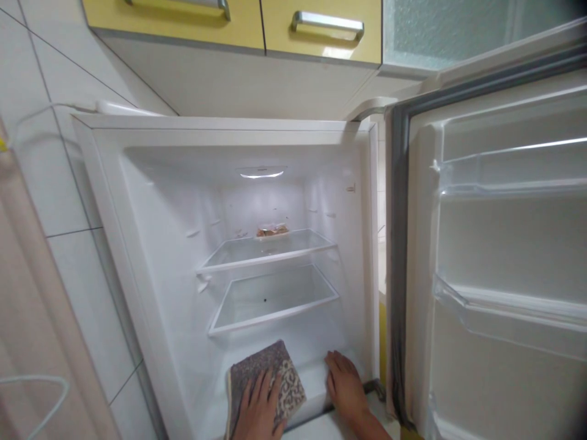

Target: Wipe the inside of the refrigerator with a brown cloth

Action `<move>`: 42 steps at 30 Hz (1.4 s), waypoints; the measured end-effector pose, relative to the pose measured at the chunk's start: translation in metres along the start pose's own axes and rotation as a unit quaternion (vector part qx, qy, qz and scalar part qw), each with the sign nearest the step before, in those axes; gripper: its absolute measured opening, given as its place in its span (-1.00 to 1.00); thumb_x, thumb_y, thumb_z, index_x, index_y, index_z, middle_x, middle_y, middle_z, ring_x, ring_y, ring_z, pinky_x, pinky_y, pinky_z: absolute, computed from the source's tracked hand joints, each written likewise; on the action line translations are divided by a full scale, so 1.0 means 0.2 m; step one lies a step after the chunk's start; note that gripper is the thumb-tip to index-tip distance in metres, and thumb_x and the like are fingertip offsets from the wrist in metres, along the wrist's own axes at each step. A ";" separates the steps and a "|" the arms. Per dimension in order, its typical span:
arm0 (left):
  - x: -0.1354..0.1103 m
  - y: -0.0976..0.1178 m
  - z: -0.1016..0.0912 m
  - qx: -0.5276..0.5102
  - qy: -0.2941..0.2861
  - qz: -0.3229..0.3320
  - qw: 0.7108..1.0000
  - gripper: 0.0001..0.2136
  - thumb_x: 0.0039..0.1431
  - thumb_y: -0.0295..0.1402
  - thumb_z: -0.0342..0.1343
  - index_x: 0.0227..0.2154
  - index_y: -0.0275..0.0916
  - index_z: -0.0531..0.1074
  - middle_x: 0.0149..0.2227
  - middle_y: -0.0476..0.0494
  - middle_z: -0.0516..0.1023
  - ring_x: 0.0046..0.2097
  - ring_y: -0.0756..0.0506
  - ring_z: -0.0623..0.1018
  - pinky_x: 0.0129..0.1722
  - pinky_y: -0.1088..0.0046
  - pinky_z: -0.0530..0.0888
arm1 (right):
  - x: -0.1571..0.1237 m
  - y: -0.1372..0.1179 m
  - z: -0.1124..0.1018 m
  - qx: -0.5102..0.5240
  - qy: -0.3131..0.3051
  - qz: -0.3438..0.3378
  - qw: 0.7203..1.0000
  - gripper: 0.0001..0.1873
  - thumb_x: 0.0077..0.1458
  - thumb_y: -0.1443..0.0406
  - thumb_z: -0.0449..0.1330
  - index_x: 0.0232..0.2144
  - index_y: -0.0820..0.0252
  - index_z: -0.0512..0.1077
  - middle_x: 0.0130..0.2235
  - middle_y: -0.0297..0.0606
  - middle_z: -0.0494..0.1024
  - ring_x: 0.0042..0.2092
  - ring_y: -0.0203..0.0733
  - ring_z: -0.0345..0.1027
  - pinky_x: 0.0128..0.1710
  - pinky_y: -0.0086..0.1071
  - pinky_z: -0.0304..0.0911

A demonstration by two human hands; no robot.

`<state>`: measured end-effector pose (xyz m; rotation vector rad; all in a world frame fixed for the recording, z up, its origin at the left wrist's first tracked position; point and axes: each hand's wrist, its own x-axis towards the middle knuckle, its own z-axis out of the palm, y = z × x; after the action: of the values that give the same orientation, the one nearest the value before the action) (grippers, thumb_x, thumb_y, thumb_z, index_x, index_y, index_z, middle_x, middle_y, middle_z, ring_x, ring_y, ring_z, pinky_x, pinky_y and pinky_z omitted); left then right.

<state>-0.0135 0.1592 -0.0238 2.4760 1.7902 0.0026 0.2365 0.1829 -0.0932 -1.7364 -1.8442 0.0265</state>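
A folded, patterned grey-brown cloth is at the lower front of the open refrigerator. My left hand holds it from above, the fingers laid across its top and slightly apart. The cloth's underside is hidden. To the right, my right hand rests near the front edge of the compartment floor. Its fingers are stretched out, close together and a little bent, with nothing seen in them. Above both hands are two glass shelves; the lower shelf has a small dark speck on it.
A small clear-wrapped packet of brownish food lies at the back of the upper shelf. The refrigerator door stands wide open at right, with clear plastic racks. Yellow cabinets hang above. A tiled wall is at left.
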 end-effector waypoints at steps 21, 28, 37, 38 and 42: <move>0.09 -0.05 -0.14 -0.122 0.015 0.052 0.991 -0.46 0.16 -0.47 -0.10 0.22 -0.19 0.37 0.28 -0.16 0.44 0.30 -0.13 0.40 0.36 0.26 0.25 | -0.01 0.00 -0.04 0.022 -0.001 -0.009 1.000 -0.45 0.15 0.46 -0.04 0.14 0.23 0.46 0.24 -0.17 0.45 0.29 -0.03 0.28 0.35 -0.14 0.09; 0.10 -0.01 -0.19 -0.071 -0.010 0.050 0.996 -0.41 0.01 -0.58 -0.02 0.16 -0.23 0.42 0.25 -0.20 0.47 0.27 -0.16 0.43 0.32 0.33 0.28 | -0.02 0.00 -0.07 0.011 -0.016 -0.013 1.000 -0.44 0.17 0.46 -0.06 0.16 0.24 0.44 0.26 -0.18 0.43 0.30 -0.04 0.25 0.36 -0.15 0.07; 0.11 0.19 -0.27 0.100 -0.028 -0.001 0.995 -0.39 0.12 -0.70 -0.25 0.19 -0.27 0.38 0.06 -0.41 0.58 0.02 -0.34 0.62 -0.03 0.04 0.55 | -0.02 0.00 -0.06 0.004 -0.021 -0.014 1.000 -0.43 0.16 0.47 -0.06 0.17 0.24 0.43 0.27 -0.19 0.42 0.31 -0.02 0.24 0.37 -0.13 0.06; 0.11 0.20 -0.27 0.113 -0.023 -0.001 0.993 -0.38 0.13 -0.71 -0.27 0.20 -0.27 0.36 0.05 -0.42 0.59 0.01 -0.34 0.62 -0.03 0.04 0.55 | -0.02 0.00 -0.06 0.006 -0.022 -0.013 1.000 -0.43 0.16 0.46 -0.06 0.17 0.24 0.43 0.27 -0.19 0.42 0.31 -0.02 0.25 0.36 -0.13 0.06; 0.12 0.20 -0.25 0.143 -0.003 -0.004 0.990 -0.37 0.12 -0.72 -0.27 0.19 -0.27 0.39 0.00 -0.40 0.62 -0.03 -0.31 0.64 -0.04 0.09 0.58 | -0.02 0.00 -0.06 0.004 -0.030 -0.017 0.999 -0.43 0.16 0.45 -0.06 0.18 0.25 0.42 0.27 -0.17 0.41 0.31 -0.02 0.24 0.37 -0.12 0.06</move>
<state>0.0287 0.1739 0.0282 2.6509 1.9190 -0.2794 0.2422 0.1751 -0.0841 -1.7146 -1.9139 0.0734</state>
